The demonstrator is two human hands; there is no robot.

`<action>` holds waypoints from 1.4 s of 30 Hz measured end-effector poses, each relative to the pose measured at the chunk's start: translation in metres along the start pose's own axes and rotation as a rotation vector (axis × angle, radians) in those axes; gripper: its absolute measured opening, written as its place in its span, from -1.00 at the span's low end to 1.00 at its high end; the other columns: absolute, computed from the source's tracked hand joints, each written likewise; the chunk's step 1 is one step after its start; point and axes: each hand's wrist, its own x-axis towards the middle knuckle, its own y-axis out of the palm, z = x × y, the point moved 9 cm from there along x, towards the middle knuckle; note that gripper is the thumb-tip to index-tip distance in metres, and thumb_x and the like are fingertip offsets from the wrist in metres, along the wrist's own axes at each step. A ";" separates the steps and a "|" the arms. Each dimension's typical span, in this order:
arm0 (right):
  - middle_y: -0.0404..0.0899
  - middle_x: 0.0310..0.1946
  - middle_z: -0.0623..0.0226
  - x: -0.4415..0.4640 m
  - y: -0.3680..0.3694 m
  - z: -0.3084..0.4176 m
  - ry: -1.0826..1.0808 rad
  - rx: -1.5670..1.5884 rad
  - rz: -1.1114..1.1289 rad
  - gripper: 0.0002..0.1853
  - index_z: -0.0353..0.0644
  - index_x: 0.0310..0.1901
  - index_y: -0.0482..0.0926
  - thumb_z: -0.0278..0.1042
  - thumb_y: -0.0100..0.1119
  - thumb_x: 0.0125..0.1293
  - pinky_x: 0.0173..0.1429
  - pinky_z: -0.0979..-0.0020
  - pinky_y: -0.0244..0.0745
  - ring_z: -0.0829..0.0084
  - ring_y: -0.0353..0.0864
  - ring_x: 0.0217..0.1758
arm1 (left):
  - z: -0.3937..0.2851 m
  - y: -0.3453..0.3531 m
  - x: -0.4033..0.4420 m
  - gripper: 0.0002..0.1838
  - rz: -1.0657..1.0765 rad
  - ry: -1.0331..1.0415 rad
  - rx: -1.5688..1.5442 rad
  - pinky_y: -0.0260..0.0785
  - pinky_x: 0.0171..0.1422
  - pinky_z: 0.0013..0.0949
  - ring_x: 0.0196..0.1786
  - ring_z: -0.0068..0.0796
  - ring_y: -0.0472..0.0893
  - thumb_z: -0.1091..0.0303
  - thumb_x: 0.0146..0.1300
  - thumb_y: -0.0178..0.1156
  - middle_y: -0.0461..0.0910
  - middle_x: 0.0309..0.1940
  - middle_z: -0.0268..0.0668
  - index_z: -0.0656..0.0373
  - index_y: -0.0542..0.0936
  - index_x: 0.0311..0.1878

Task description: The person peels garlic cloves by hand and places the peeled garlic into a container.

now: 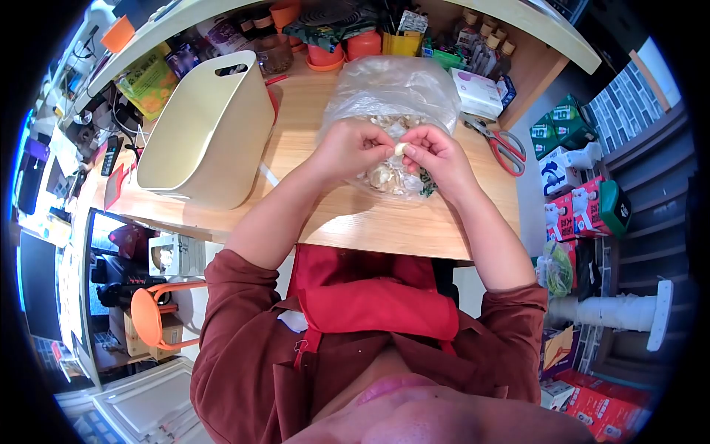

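Over a clear plastic bag (396, 85) on the wooden desk, both of my hands meet at a small pale piece (400, 149) that looks like a garlic clove. My right hand (436, 157) pinches it between thumb and fingers. My left hand (360, 148) has its thumb and forefinger pressed together at the clove's left side; whether something thin is between them is too small to tell. Beneath the hands, white and brownish garlic pieces and skins (384, 177) lie in the bag's open part.
A tall cream bin (214, 137) stands on the desk at the left. Scissors with red and grey handles (506, 152) lie right of the bag, near a white packet (477, 94). Orange pots (364, 46) and small bottles (488, 55) line the back. The desk's front edge (384, 248) is near my body.
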 end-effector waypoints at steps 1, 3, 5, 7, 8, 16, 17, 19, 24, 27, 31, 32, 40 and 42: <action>0.51 -0.37 0.41 0.000 0.000 0.000 -0.003 0.001 0.003 -0.85 -0.25 -0.15 0.47 -0.49 0.10 0.24 -0.26 0.61 0.42 0.65 0.47 -0.37 | 0.000 0.000 0.000 -0.88 -0.004 0.000 0.004 0.34 -0.40 -0.57 -0.48 -0.69 0.49 0.43 -0.03 0.34 0.57 -0.51 -0.38 0.18 0.65 -0.37; 0.51 -0.36 0.41 0.000 0.000 0.000 -0.006 0.003 0.006 -0.85 -0.25 -0.15 0.47 -0.49 0.10 0.24 -0.26 0.61 0.42 0.64 0.47 -0.36 | -0.001 0.000 0.000 -0.89 -0.016 0.008 0.006 0.34 -0.41 -0.57 -0.49 -0.69 0.49 0.43 -0.02 0.33 0.57 -0.51 -0.38 0.18 0.65 -0.39; 0.52 -0.36 0.41 0.000 0.001 0.000 -0.008 0.006 0.008 -0.85 -0.25 -0.15 0.47 -0.49 0.09 0.24 -0.26 0.60 0.42 0.64 0.48 -0.35 | -0.003 -0.001 -0.001 -0.91 -0.032 0.024 0.005 0.33 -0.41 -0.57 -0.49 -0.69 0.49 0.44 -0.02 0.31 0.57 -0.52 -0.39 0.19 0.64 -0.40; 0.52 -0.36 0.40 -0.001 0.002 0.000 0.005 0.028 0.010 -0.85 -0.25 -0.15 0.47 -0.49 0.10 0.24 -0.25 0.60 0.43 0.64 0.49 -0.33 | -0.003 0.000 -0.001 -0.92 -0.030 0.027 -0.007 0.33 -0.43 -0.58 -0.51 -0.70 0.49 0.44 -0.02 0.29 0.56 -0.53 -0.40 0.19 0.63 -0.41; 0.52 -0.35 0.40 -0.001 0.002 0.000 0.011 0.040 0.011 -0.85 -0.25 -0.15 0.47 -0.48 0.10 0.24 -0.25 0.60 0.43 0.64 0.50 -0.32 | -0.003 0.000 -0.001 -0.93 -0.029 0.029 -0.012 0.32 -0.43 -0.58 -0.51 -0.70 0.48 0.45 -0.01 0.28 0.56 -0.53 -0.40 0.20 0.62 -0.42; 0.51 -0.30 0.43 -0.002 0.005 -0.005 0.044 0.101 0.012 -0.80 -0.22 -0.14 0.46 -0.51 0.16 0.18 -0.22 0.62 0.41 0.65 0.48 -0.27 | 0.000 0.001 -0.003 -0.95 -0.096 0.014 -0.041 0.29 -0.42 -0.60 -0.49 -0.72 0.43 0.49 0.03 0.22 0.54 -0.50 -0.41 0.24 0.58 -0.41; 0.51 -0.29 0.44 -0.003 0.005 -0.004 0.045 0.116 0.016 -0.79 -0.22 -0.14 0.46 -0.52 0.16 0.17 -0.21 0.62 0.41 0.66 0.48 -0.26 | 0.005 0.001 -0.004 -0.95 -0.111 -0.053 -0.074 0.29 -0.41 -0.60 -0.49 -0.72 0.42 0.50 0.04 0.21 0.53 -0.50 -0.42 0.25 0.58 -0.41; 0.51 -0.28 0.44 -0.003 0.004 -0.002 0.047 0.093 -0.007 -0.76 -0.22 -0.12 0.45 -0.55 0.16 0.15 -0.21 0.62 0.41 0.67 0.47 -0.25 | 0.006 0.000 -0.002 -0.95 -0.120 0.006 -0.061 0.29 -0.41 -0.61 -0.48 -0.73 0.42 0.51 0.04 0.20 0.53 -0.50 -0.43 0.26 0.58 -0.40; 0.50 -0.28 0.44 -0.001 0.001 -0.003 0.006 0.114 -0.013 -0.72 -0.21 -0.12 0.43 -0.60 0.17 0.12 -0.20 0.63 0.41 0.68 0.47 -0.25 | 0.006 -0.004 0.000 -0.92 -0.177 0.088 0.040 0.30 -0.43 -0.58 -0.52 -0.70 0.43 0.46 0.03 0.24 0.54 -0.52 -0.39 0.24 0.59 -0.38; 0.50 -0.30 0.44 0.000 0.002 -0.005 0.004 0.097 0.009 -0.74 -0.21 -0.15 0.43 -0.62 0.17 0.11 -0.19 0.63 0.42 0.68 0.48 -0.25 | 0.010 -0.008 0.001 -0.87 -0.216 0.069 0.118 0.31 -0.48 -0.51 -0.57 -0.64 0.45 0.38 0.00 0.28 0.53 -0.59 -0.33 0.20 0.61 -0.38; 0.52 -0.30 0.44 -0.001 0.001 -0.004 0.004 0.087 0.001 -0.77 -0.22 -0.17 0.45 -0.62 0.18 0.12 -0.16 0.63 0.44 0.67 0.50 -0.24 | 0.020 -0.008 0.003 -0.85 -0.233 0.060 0.038 0.31 -0.48 -0.51 -0.57 -0.63 0.45 0.36 0.02 0.29 0.53 -0.59 -0.32 0.18 0.62 -0.33; 0.52 -0.30 0.43 -0.001 0.001 -0.004 0.001 0.088 -0.002 -0.77 -0.23 -0.17 0.45 -0.62 0.18 0.12 -0.16 0.63 0.44 0.67 0.50 -0.24 | 0.021 -0.008 0.003 -0.84 -0.243 0.074 -0.006 0.31 -0.48 -0.51 -0.57 -0.64 0.45 0.36 0.02 0.28 0.53 -0.60 -0.33 0.19 0.62 -0.32; 0.52 -0.24 0.40 -0.002 0.002 0.001 -0.044 0.063 -0.015 -0.76 -0.25 -0.12 0.45 -0.62 0.13 0.15 -0.10 0.60 0.42 0.63 0.50 -0.20 | 0.013 0.006 0.001 -0.78 -0.024 -0.077 -0.107 0.30 -0.38 -0.67 -0.45 -0.80 0.43 0.50 0.05 0.27 0.56 -0.44 -0.45 0.25 0.57 -0.19; 0.53 -0.22 0.37 -0.003 0.002 0.003 -0.045 0.072 -0.023 -0.78 -0.27 -0.12 0.46 -0.59 0.13 0.17 -0.08 0.58 0.44 0.60 0.52 -0.18 | 0.011 0.006 0.001 -0.78 -0.031 -0.053 -0.108 0.27 -0.40 -0.68 -0.47 -0.82 0.40 0.51 0.04 0.28 0.55 -0.44 -0.47 0.24 0.57 -0.20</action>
